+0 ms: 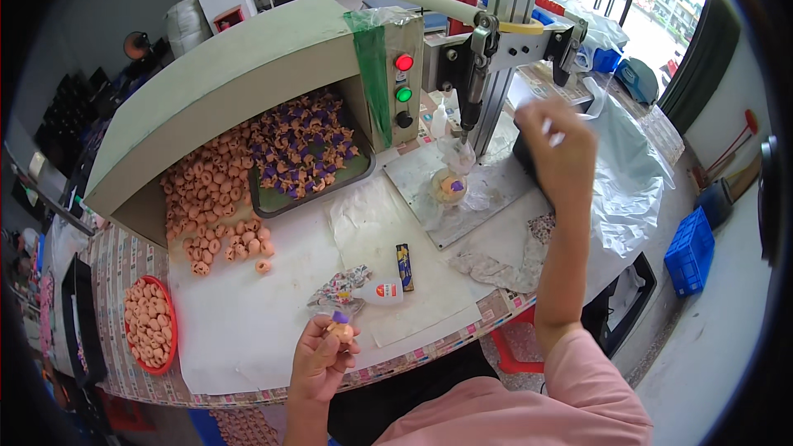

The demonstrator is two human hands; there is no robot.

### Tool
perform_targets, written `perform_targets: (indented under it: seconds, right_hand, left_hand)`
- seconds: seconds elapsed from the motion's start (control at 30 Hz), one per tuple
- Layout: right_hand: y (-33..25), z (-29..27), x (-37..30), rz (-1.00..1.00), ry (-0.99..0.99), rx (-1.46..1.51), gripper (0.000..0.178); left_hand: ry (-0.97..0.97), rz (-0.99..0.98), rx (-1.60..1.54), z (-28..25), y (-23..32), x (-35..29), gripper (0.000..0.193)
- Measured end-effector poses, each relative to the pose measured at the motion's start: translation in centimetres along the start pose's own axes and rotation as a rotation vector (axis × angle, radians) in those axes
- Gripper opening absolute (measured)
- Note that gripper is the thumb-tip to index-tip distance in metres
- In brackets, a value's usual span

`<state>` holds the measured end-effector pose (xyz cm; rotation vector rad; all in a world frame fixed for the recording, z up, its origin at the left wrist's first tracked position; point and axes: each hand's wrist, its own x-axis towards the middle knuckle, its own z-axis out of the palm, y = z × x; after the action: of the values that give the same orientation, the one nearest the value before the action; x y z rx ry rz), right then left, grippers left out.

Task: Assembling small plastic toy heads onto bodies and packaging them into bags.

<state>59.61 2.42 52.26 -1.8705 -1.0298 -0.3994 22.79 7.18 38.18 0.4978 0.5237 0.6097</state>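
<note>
My left hand (320, 357) is near the table's front edge, pinching a small peach piece with a purple bit on top (339, 326). My right hand (563, 149) is raised at the right, fingers closed around the press lever's handle or something pale; which one is unclear. Under the press tip sits a peach piece with a purple insert (452, 186) on a grey plate (429, 223). A pile of peach ring pieces (206, 198) and a tray of purple-and-peach pieces (301, 153) lie under the green hood (223, 74).
A red bowl of peach pieces (149, 324) sits at the left front. A small white glue bottle (384, 292), a dark tube (404, 267) and a crumpled wrapper (339, 285) lie on white paper. Clear plastic bags (628, 173) are at the right, a blue crate (690, 252) on the floor.
</note>
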Motion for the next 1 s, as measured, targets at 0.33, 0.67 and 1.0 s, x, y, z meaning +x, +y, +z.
perform_targets:
  seconds: [0.33,0.67,1.0]
  right_hand:
    - [6.7,5.0,-9.4,-0.177,-0.181,-0.046,0.032]
    - [20.5,-15.6,-3.3,0.267,-0.317,-0.684,0.020]
    - [17.0,-14.2,-8.1,0.217,-0.483,-0.273,0.037]
  left_hand:
    - [-0.089,-0.045,0.108,4.0,0.8,3.6,0.031]
    - [-0.051,-0.045,0.237,4.7,2.2,6.0,0.026]
    - [-0.057,-0.119,0.284,6.1,2.1,9.0,0.026]
